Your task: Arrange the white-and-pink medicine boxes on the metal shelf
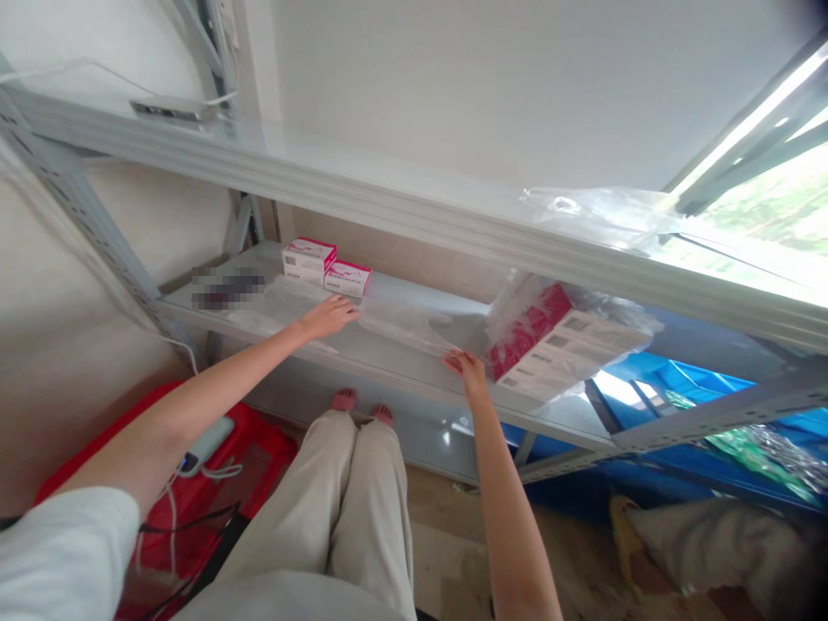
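A clear plastic bag stretches over the middle shelf between my two hands. My left hand is at its left end, fingers closed on the plastic. At the right end, the fingers of my right hand pinch the edge of the same bag. Just behind my left hand are two small white-and-pink boxes, a taller one and a lower one. To the right of my right hand, several similar boxes lie in a row inside clear plastic wrapping.
Above my hands runs the upper shelf, bearing crumpled clear plastic and a small flat device with a cable. A red crate stands low on the left. Another person's leg shows at lower right, near blue bins.
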